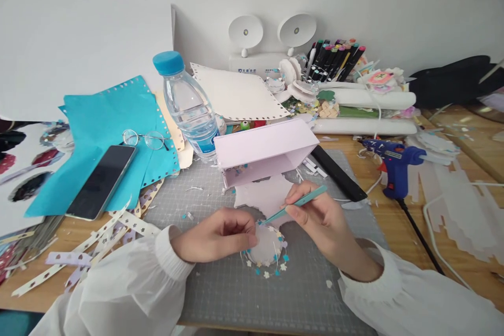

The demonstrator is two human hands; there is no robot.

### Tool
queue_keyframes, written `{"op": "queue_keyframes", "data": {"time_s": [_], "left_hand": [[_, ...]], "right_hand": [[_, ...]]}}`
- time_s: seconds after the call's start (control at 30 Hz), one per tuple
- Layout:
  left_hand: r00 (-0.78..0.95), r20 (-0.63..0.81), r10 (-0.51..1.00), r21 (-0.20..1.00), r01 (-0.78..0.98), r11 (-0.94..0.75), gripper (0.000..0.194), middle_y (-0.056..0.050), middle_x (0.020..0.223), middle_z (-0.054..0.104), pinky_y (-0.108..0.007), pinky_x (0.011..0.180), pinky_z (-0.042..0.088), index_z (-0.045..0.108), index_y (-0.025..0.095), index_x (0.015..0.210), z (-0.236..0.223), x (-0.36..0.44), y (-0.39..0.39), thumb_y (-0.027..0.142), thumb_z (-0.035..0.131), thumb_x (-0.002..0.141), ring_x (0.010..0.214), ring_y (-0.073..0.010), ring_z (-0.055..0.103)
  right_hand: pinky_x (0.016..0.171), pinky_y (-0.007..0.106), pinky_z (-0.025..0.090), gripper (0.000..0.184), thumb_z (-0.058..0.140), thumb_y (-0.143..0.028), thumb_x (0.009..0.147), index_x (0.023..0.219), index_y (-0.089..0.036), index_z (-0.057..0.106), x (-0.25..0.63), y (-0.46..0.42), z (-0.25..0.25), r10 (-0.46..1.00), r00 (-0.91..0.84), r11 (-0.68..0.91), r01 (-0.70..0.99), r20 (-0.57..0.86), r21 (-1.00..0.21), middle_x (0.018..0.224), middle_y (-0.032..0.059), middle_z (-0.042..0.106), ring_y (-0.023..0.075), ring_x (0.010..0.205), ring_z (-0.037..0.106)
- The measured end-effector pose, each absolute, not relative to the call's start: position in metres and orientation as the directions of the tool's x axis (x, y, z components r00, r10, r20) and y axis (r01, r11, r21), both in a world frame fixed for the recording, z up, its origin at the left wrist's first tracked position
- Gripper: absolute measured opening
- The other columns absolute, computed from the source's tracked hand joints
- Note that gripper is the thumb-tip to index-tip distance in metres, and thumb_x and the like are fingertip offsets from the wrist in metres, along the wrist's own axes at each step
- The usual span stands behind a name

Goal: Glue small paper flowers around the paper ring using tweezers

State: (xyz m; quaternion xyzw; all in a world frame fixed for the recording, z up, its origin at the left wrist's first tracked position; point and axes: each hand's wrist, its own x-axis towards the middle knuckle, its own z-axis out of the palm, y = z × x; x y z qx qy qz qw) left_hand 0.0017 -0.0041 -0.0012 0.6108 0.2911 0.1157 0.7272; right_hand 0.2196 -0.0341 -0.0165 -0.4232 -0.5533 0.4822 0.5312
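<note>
In the head view, my right hand (315, 215) grips a pair of teal tweezers (303, 200). Their tips reach the upper rim of a round white paper piece (264, 247), which is edged with small blue, white and cream paper flowers. At that piece's left rim, my left hand (224, 233) has thumb and fingers pinched together on its edge. The hand covers part of that side. Just behind lies a white paper sheet with a scalloped edge (263, 197), and beyond it stands an open pale lilac box (268, 147).
A grey cutting mat (220, 294) lies under the work. Behind it stands a water bottle (189, 105). To the left are a phone (102, 181), glasses (145, 139) and blue paper (110, 100). A blue glue gun (396, 165) with its cord is at the right.
</note>
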Motion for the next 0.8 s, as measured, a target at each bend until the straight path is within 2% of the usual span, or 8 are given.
{"op": "queue_keyframes", "data": {"time_s": [0.27, 0.57, 0.7, 0.8], "left_hand": [[0.796, -0.284, 0.534, 0.956, 0.191, 0.224, 0.038, 0.006, 0.057, 0.032, -0.022, 0.047, 0.021, 0.043, 0.015, 0.065, -0.001, 0.003, -0.004, 0.043, 0.055, 0.087, 0.051, -0.0068, 0.026], [0.801, -0.277, 0.531, 0.956, 0.171, 0.24, 0.04, 0.007, 0.054, 0.032, -0.022, 0.045, 0.019, 0.04, 0.016, 0.062, 0.001, 0.003, -0.005, 0.043, 0.053, 0.089, 0.049, -0.0066, 0.026], [0.797, -0.283, 0.533, 0.954, 0.179, 0.24, 0.043, 0.006, 0.055, 0.031, -0.022, 0.046, 0.02, 0.04, 0.016, 0.061, 0.001, 0.002, -0.005, 0.047, 0.056, 0.086, 0.051, -0.0067, 0.025], [0.799, -0.279, 0.532, 0.953, 0.165, 0.252, 0.045, 0.006, 0.053, 0.032, -0.023, 0.046, 0.02, 0.04, 0.016, 0.06, 0.001, 0.002, -0.005, 0.049, 0.055, 0.086, 0.049, -0.0067, 0.026]], "right_hand": [[0.065, 0.026, 0.046, 0.003, 0.061, -0.024, 0.086, 0.085, -0.024, 0.058, 0.219, -0.035, -0.014, 0.979, -0.086, 0.183, -0.042, 0.186, -0.982, 0.08, 0.0009, 0.052, 0.0143, 0.074, 0.053], [0.067, 0.028, 0.045, 0.005, 0.062, -0.028, 0.086, 0.087, -0.025, 0.059, 0.22, -0.036, -0.02, 0.99, -0.092, 0.097, -0.086, 0.105, -0.991, 0.083, 0.0014, 0.051, 0.0155, 0.076, 0.052], [0.065, 0.028, 0.043, 0.009, 0.065, -0.032, 0.083, 0.085, -0.024, 0.061, 0.221, -0.033, -0.024, 0.999, -0.031, 0.038, -0.158, 0.043, -0.987, 0.083, 0.0012, 0.05, 0.0154, 0.076, 0.05], [0.063, 0.028, 0.04, 0.014, 0.068, -0.035, 0.079, 0.08, -0.023, 0.061, 0.222, -0.029, -0.024, 0.998, 0.029, -0.046, -0.273, -0.057, -0.961, 0.08, 0.0002, 0.049, 0.014, 0.071, 0.047]]}}
